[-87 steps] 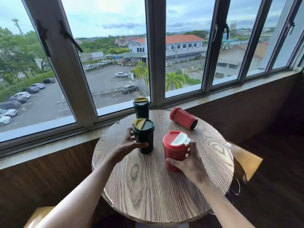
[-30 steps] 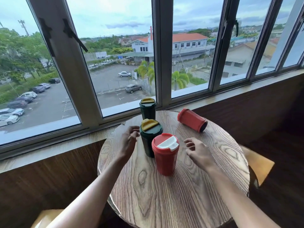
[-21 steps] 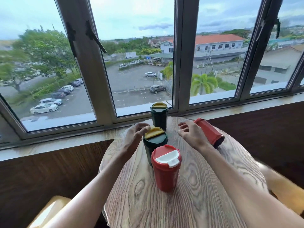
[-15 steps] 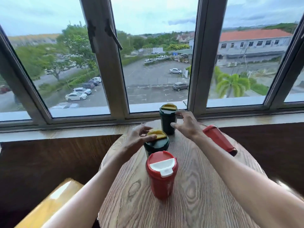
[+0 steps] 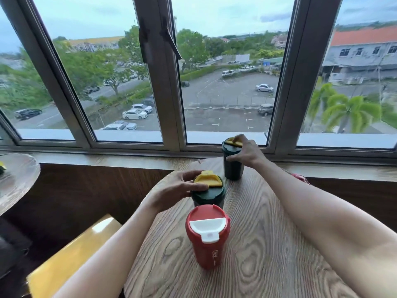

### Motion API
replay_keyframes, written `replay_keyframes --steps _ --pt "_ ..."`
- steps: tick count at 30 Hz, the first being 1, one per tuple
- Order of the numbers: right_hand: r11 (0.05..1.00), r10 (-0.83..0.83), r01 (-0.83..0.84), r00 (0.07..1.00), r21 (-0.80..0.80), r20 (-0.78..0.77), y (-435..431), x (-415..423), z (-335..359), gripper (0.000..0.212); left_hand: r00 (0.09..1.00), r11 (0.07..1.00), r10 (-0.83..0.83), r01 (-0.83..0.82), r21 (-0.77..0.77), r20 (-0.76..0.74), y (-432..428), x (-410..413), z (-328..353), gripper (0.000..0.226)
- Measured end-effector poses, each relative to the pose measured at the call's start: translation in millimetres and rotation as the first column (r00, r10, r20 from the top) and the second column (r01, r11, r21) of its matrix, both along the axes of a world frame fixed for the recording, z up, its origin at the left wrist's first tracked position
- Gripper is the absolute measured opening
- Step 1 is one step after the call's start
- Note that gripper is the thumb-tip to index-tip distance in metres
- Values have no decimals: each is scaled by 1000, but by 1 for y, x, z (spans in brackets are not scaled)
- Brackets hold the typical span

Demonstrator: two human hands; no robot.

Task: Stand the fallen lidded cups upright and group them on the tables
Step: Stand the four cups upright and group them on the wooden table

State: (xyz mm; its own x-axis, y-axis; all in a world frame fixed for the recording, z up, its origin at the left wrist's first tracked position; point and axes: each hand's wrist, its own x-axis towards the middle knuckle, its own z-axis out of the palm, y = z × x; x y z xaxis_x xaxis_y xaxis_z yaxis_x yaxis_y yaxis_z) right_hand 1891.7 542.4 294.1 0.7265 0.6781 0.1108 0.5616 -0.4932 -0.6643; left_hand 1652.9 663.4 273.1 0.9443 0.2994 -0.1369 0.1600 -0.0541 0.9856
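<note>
1. My right hand (image 5: 245,152) grips the far green cup (image 5: 233,168). The thumb presses the cup's near side and the forefinger arches over its yellow lid flap. The other fingers go round the back, where I cannot see them.
2. My left hand (image 5: 178,188) holds the near green cup (image 5: 209,195) by its lid. The thumb lies across the dark top just below the yellow flap, and the fingers curl round the rim's far left side. Their tips are hidden behind the flap.
3. Both green cups stand upright on the round wooden table (image 5: 257,244). The far one is at the back edge, beside the window sill (image 5: 129,159). The near one stands closer to me and apart from it.
4. A red cup (image 5: 207,239) with a white flap stands upright just in front of the near green cup and covers its lower body. Neither hand touches it.
5. A red sliver (image 5: 298,178) peeks out beyond my right forearm at the table's right rear edge. Too little shows for me to say what it is or how it lies.
6. At the left border a second table (image 5: 19,183) is cut off. A yellow-and-green scrap (image 5: 1,167) on it is clipped by the frame and I cannot identify it.
7. A glossy yellow seat (image 5: 71,257) sits low between the two tables, and my left forearm covers part of it.
</note>
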Motion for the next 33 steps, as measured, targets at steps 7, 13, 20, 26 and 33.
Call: replay_keyframes --steps 7,13,20,26,33 --pt "994 79 -78 997 82 -2 -33 -24 5 61 999 999 26 -25 -48 28 -2 -1 -4 58" --pt "981 166 -162 986 103 -33 -80 -59 5 60 998 998 43 -40 -58 52 -4 -4 -10 54" --pt "970 221 -220 975 103 5 -122 -92 -2 55 993 990 66 -53 -130 94 -20 -5 -9 65" --pt "947 293 -282 954 154 -60 -133 -104 -2 52 994 990 69 -58 -130 83 -22 -7 -7 66" --pt "951 280 -268 958 154 -61 -131 -103 -2 53 994 989 70 -58 -134 86 -23 -8 -5 65"
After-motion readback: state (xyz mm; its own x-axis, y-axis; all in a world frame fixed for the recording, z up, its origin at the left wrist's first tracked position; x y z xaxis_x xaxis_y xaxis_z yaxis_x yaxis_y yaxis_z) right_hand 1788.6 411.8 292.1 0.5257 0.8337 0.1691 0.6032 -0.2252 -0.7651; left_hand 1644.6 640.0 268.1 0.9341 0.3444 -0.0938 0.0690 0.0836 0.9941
